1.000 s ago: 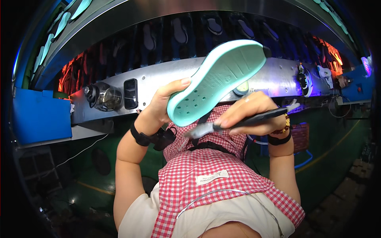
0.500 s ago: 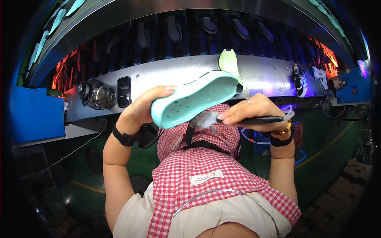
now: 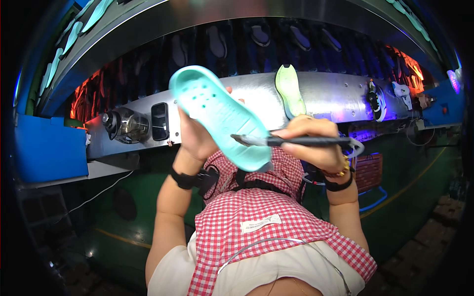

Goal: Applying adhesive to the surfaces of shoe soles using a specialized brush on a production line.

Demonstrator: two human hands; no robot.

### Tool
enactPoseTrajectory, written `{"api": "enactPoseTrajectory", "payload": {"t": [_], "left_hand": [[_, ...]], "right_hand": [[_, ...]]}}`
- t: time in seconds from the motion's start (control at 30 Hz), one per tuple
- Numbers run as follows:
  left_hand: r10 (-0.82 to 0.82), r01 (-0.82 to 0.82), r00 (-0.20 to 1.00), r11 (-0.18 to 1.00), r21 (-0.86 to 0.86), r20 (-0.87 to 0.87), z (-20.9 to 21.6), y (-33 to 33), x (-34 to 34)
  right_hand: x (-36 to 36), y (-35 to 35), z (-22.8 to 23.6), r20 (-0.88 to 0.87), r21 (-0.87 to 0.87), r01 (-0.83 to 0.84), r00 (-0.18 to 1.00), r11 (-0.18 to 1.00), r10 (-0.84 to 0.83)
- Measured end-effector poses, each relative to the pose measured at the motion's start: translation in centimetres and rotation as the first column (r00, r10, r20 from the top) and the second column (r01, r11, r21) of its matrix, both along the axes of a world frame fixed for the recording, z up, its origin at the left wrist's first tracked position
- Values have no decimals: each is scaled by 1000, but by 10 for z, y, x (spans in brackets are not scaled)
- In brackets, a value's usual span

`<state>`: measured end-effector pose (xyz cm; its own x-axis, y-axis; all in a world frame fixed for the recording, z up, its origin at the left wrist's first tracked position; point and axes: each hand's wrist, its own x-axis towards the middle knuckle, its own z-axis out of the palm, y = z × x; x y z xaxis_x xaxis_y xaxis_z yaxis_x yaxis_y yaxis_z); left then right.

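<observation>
Metal benchtop (image 3: 328,93) is stretching behind the teal sole (image 3: 232,126). The left hand (image 3: 197,138) is gripping it from behind, fingers curling around its edges, seemingly keeping its inside exposed. Right of it, the right hand (image 3: 314,129) is pinching a brush (image 3: 289,141) tightly, bristles over that inside.

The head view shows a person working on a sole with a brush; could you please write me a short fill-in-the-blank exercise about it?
1. The left hand holds a sole whose colour is ____.
2. The right hand grips a brush whose handle is coloured ____.
3. On the metal worktop, the jug stands to the ____ of the black rectangular object.
4. The yellow-green sole lies to the ____ of the jug.

Missing words: turquoise; black; left; right.
</observation>
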<state>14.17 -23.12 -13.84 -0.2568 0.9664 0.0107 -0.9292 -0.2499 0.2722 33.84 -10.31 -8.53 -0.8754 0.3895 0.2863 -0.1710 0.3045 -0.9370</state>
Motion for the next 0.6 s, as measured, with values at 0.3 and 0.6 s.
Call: {"api": "enactPoseTrajectory", "payload": {"t": [0.3, 0.6], "left_hand": [[138, -164, 983, 955, -245, -123, -18, 19, 20], [157, -174, 974, 980, -92, -167, 1, 12, 26]], "right_hand": [[-31, -16, -26, -163, 318, 142, 982, 937, -94], [-22, -9, 5, -31, 153, 110, 994, 982, -107]]}}
